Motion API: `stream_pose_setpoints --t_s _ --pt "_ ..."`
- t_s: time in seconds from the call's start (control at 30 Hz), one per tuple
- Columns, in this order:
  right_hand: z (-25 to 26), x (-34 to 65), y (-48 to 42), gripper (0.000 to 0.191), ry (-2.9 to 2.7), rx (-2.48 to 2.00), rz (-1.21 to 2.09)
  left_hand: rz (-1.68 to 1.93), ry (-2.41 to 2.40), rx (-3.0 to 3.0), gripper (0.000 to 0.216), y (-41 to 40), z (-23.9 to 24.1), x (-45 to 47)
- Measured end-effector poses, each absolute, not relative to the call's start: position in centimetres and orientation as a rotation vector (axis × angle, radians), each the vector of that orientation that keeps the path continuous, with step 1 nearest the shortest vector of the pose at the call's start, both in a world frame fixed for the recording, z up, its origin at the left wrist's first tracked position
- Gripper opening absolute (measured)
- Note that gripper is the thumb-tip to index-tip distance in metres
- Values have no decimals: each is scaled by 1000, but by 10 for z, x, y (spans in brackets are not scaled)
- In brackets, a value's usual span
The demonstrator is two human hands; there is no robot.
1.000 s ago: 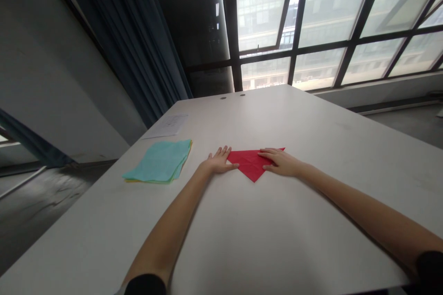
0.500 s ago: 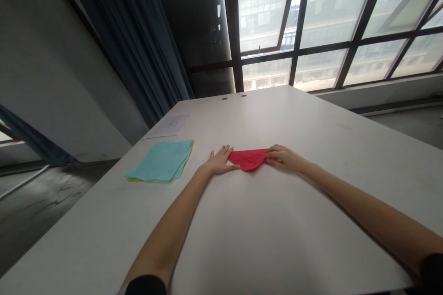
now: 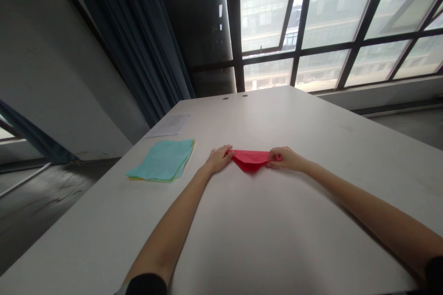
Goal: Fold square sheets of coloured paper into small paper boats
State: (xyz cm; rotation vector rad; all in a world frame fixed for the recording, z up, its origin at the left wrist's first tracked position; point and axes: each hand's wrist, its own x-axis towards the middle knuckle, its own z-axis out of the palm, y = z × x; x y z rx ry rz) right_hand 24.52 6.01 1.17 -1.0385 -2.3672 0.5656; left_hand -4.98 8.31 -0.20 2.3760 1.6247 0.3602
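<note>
Daylight falls through large dark-framed windows (image 3: 270, 4) onto the broad white table (image 3: 242, 226) in front of you. To your left on it lies a loose stack of thin turquoise sheets (image 3: 164, 160) with yellow and green edges showing beneath, well apart from your left hand (image 3: 218, 159). Just beyond the stack lies a white printed sheet of paper (image 3: 169, 125), its print too small to read.

Between your hands is a folded sheet of thin red material (image 3: 251, 158), its far edge nearly straight and its near part bulging toward you in a blunt point. Your right hand (image 3: 286, 158) pinches its right side, fingers curled, with red showing among them. Your left thumb and fingers sit close together at its left corner; whether they grip or merely press cannot be told.

Two dark round spots (image 3: 225, 98) mark the tabletop's far end. Behind its left side hangs a pleated dark-blue curtain (image 3: 138, 46).
</note>
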Motion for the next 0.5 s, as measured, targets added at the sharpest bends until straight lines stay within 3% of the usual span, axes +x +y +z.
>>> stream_pose_setpoints --t_s 0.17,0.33,0.5 --pt "12 240 60 29 -2097 -1044 1045 379 1611 2403 58 82 0 -51" --pt "18 236 58 36 -1800 -1066 1241 474 1591 2320 58 81 2 -52" --pt "22 241 64 36 -1571 -1121 1281 453 1644 2340 87 80 -2 -54"
